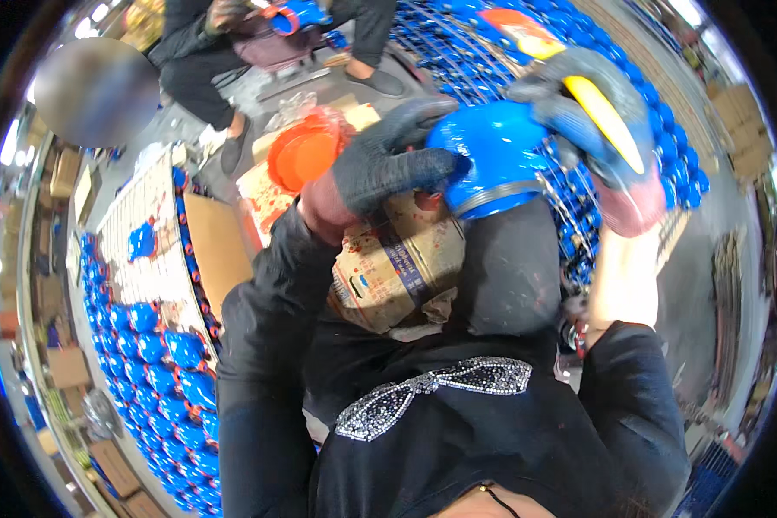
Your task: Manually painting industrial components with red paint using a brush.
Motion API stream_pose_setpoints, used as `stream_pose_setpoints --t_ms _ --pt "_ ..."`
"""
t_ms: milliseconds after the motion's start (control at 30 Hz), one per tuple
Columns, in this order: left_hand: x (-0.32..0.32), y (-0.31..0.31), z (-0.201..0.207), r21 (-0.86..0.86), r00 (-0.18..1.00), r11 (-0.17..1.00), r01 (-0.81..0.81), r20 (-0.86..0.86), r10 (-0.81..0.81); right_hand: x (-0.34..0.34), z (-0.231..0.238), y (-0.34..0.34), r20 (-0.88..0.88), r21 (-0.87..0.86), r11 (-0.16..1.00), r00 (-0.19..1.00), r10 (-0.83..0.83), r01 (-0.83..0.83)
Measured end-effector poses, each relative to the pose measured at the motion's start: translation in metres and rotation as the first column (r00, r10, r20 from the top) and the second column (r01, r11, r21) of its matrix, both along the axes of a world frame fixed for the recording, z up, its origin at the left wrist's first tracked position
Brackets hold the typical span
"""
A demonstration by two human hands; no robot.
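Between my two hands is a glossy blue rounded hollow-looking piece (492,155) with a collar-like rim, tilted above my right knee. My left hand (393,164), in a dark glove with a reddish cuff, grips its left side, thumb across the front. My right hand (600,116), gloved and partly blurred, is closed around a tool with a yellow handle (604,121) at the piece's right side. What the tool's working end looks like is hidden. Left of the piece stands an orange-red bowl (302,154), wet-looking inside.
A red-spattered cardboard box (397,268) stands before me. Racks of similar blue pieces (160,380) lie at left, and more (457,52) at upper right. An orange and yellow item (522,33) shows above my right hand. Across from me, a seated person holds a blue piece (298,17).
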State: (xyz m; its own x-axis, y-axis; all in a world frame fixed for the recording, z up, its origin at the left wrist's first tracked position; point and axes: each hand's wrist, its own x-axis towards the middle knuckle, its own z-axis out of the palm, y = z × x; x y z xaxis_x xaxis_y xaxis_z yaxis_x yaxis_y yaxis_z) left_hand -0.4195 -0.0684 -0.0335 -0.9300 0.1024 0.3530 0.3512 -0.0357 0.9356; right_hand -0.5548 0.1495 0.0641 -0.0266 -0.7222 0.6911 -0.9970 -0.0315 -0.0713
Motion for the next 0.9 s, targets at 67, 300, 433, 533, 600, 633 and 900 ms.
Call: stream_pose_setpoints --t_ms 67,300,433,533,600,633,900 --pt "0.006 -0.018 -0.014 0.447 0.962 0.888 0.106 0.18 -0.206 0.013 -0.003 -0.065 0.051 -0.008 0.998 0.997 0.065 -0.065" --pt "0.025 -0.08 -0.059 0.937 0.97 0.311 0.156 -0.087 -0.226 0.017 -0.066 -0.194 0.91 -0.173 0.981 0.366 0.194 -0.089" --pt "0.043 -0.102 -0.054 0.955 0.987 0.255 0.149 -0.127 -0.101 0.029 -0.101 -0.22 0.916 0.114 0.987 0.395 -0.062 -0.109" --pt "0.048 -0.109 -0.044 0.953 0.995 0.29 0.084 -0.097 0.031 0.011 -0.144 -0.237 0.698 0.068 0.972 0.707 0.116 -0.227" --pt "0.058 -0.117 -0.036 0.996 0.997 0.085 0.031 -0.037 0.067 0.011 -0.155 -0.253 0.564 0.161 0.973 0.824 0.044 -0.162" --pt "0.063 -0.121 -0.036 0.993 0.993 0.094 0.073 -0.082 0.089 0.016 -0.162 -0.261 0.612 0.171 0.967 0.79 0.047 -0.19" --pt "0.092 -0.152 -0.006 0.98 0.921 0.197 -0.006 -0.071 0.382 0.027 -0.224 -0.298 0.556 0.542 0.822 0.808 -0.197 -0.173"
